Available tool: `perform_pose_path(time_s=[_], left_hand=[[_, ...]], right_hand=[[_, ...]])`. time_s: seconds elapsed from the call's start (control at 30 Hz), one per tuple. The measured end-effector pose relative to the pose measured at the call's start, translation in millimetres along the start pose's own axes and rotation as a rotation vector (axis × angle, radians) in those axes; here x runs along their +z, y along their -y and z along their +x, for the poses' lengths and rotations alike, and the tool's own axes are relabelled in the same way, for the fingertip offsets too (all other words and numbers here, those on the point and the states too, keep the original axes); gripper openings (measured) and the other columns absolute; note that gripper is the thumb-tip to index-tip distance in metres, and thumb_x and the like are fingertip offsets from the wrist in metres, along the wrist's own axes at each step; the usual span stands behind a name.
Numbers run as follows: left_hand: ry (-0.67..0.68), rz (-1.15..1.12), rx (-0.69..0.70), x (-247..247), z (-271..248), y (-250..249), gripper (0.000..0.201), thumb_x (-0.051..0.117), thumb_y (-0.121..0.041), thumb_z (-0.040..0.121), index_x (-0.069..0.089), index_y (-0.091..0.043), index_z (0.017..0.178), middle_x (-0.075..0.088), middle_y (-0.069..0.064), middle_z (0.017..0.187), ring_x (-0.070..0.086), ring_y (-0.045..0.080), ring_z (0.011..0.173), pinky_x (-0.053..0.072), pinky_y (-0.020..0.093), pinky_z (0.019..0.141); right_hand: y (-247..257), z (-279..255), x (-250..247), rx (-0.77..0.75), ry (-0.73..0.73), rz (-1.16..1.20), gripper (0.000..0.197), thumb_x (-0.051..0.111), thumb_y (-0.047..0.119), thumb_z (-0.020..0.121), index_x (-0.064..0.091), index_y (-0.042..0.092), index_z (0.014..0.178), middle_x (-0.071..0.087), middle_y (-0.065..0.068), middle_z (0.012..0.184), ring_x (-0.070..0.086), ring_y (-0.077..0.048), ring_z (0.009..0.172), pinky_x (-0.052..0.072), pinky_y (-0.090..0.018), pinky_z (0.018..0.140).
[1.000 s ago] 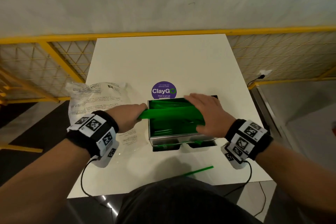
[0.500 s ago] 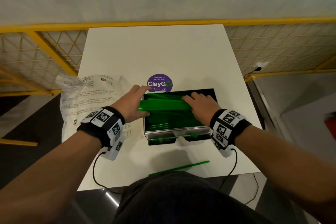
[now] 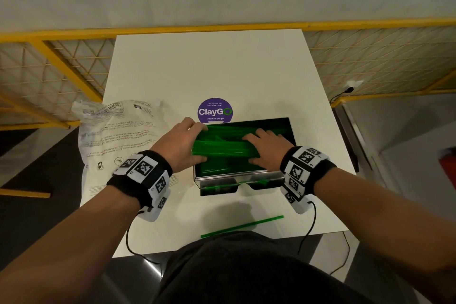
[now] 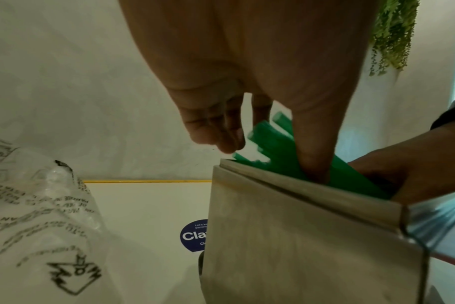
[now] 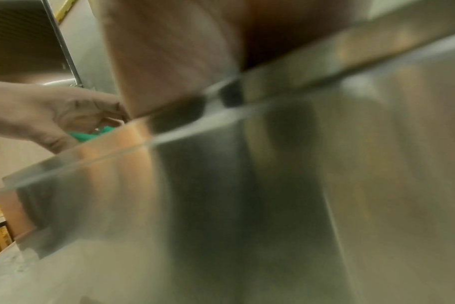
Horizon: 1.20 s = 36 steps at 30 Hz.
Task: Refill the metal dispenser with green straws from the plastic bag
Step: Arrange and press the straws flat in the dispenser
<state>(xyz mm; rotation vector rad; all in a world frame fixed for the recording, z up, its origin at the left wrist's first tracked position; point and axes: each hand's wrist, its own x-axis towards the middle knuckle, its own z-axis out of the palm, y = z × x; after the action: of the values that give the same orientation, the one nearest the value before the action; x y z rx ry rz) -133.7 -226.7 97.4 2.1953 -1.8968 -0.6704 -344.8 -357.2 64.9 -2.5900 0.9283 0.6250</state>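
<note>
Left hand (image 3: 181,147) grips straw bundle (image 3: 222,148) at dispenser (image 3: 237,177) left rim; right hand (image 3: 267,148) flat, fingers straight on bundle. Stray straw (image 3: 243,226) near worktop (image 3: 209,69) front edge.

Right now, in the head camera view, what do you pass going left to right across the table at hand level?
plastic bag → left hand → green straws → right hand → right wall of the metal dispenser
</note>
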Motion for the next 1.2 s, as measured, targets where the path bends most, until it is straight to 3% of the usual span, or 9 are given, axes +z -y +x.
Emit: perform_pose_path(time_s=[0.1, 0.27, 0.4, 0.53, 0.6, 0.7, 0.83, 1.03, 1.2], left_hand=[[-0.101, 0.030, 0.054, -1, -2, 0, 0.062, 0.075, -0.041, 0.074, 0.050, -0.016, 0.125, 0.044, 0.005, 0.119, 0.042, 0.022, 0.108, 0.041, 0.034, 0.091], [-0.102, 0.094, 0.203, 10, 0, -5, 0.009, 0.068, -0.009, 0.082, 0.062, -0.003, 0.087, 0.059, 0.013, 0.089, 0.057, 0.032, 0.082, 0.041, 0.032, 0.067], [-0.045, 0.071, 0.141, 10, 8, -8, 0.017, 0.060, -0.019, 0.090, 0.063, -0.005, 0.100, 0.060, 0.010, 0.097, 0.056, 0.028, 0.090, 0.041, 0.033, 0.075], [-0.180, -0.094, 0.113, 2, 1, -4, 0.025, 0.060, -0.029, 0.090, 0.062, -0.011, 0.108, 0.057, 0.004, 0.096, 0.054, 0.020, 0.078, 0.045, 0.031, 0.072], [-0.115, -0.074, 0.073, -1, -6, 1, 0.036, 0.065, -0.038, 0.085, 0.058, -0.018, 0.115, 0.053, -0.001, 0.103, 0.048, 0.014, 0.078, 0.042, 0.028, 0.070], [-0.025, 0.034, 0.003, 5, -13, 9, 0.041, 0.069, -0.036, 0.082, 0.057, -0.019, 0.117, 0.053, 0.000, 0.108, 0.045, 0.013, 0.074, 0.037, 0.026, 0.067], [-0.127, 0.040, -0.033, 17, -16, 13, 0.024, 0.063, -0.029, 0.088, 0.061, -0.015, 0.107, 0.057, 0.003, 0.097, 0.044, 0.016, 0.070, 0.036, 0.027, 0.064], [-0.282, 0.053, 0.173, 14, -9, 1, 0.028, 0.052, -0.024, 0.087, 0.063, -0.008, 0.107, 0.058, 0.012, 0.103, 0.054, 0.032, 0.092, 0.048, 0.041, 0.078], [-0.011, 0.196, 0.075, 18, 2, -6, 0.056, 0.054, -0.033, 0.091, 0.038, -0.012, 0.141, 0.044, 0.011, 0.140, 0.036, 0.029, 0.131, 0.034, 0.041, 0.104]], right_hand=[[-3, -3, -1, -0.015, -0.057, 0.064, 0.073, 0.063, 0.045, 0.084, 0.024, 0.029, 0.145, 0.032, -0.008, 0.140, 0.038, -0.030, 0.127, 0.037, -0.048, 0.103], [-9, -7, 0, -0.069, -0.049, 0.086, 0.056, 0.058, 0.039, 0.090, 0.035, 0.034, 0.141, 0.042, -0.005, 0.132, 0.046, -0.026, 0.119, 0.041, -0.041, 0.098], [-13, -5, -10, -0.010, -0.001, -0.016, 0.044, 0.051, 0.032, 0.095, 0.041, 0.027, 0.138, 0.049, -0.008, 0.126, 0.053, -0.028, 0.114, 0.042, -0.041, 0.095], [-13, -7, -7, 0.037, -0.029, -0.095, 0.043, 0.048, 0.019, 0.095, 0.039, 0.021, 0.138, 0.050, -0.010, 0.125, 0.054, -0.030, 0.110, 0.039, -0.043, 0.094], [-14, -9, -2, 0.063, -0.039, -0.091, 0.048, 0.051, 0.016, 0.092, 0.037, 0.019, 0.138, 0.047, -0.012, 0.129, 0.052, -0.031, 0.113, 0.038, -0.042, 0.096], [-13, -12, 1, 0.070, -0.104, 0.053, 0.059, 0.059, 0.019, 0.085, 0.035, 0.023, 0.139, 0.038, -0.009, 0.135, 0.043, -0.031, 0.123, 0.032, -0.044, 0.106], [-2, -12, 0, -0.011, -0.098, 0.232, 0.065, 0.061, 0.033, 0.086, 0.029, 0.030, 0.143, 0.035, -0.004, 0.140, 0.040, -0.028, 0.127, 0.029, -0.050, 0.110], [6, -4, -2, -0.009, -0.026, 0.088, 0.052, 0.049, 0.038, 0.095, 0.032, 0.031, 0.143, 0.036, -0.008, 0.140, 0.041, -0.032, 0.126, 0.037, -0.050, 0.104], [15, -2, -8, 0.025, -0.034, -0.003, 0.057, 0.055, 0.039, 0.090, 0.033, 0.026, 0.141, 0.036, -0.010, 0.139, 0.039, -0.032, 0.126, 0.038, -0.049, 0.101]])
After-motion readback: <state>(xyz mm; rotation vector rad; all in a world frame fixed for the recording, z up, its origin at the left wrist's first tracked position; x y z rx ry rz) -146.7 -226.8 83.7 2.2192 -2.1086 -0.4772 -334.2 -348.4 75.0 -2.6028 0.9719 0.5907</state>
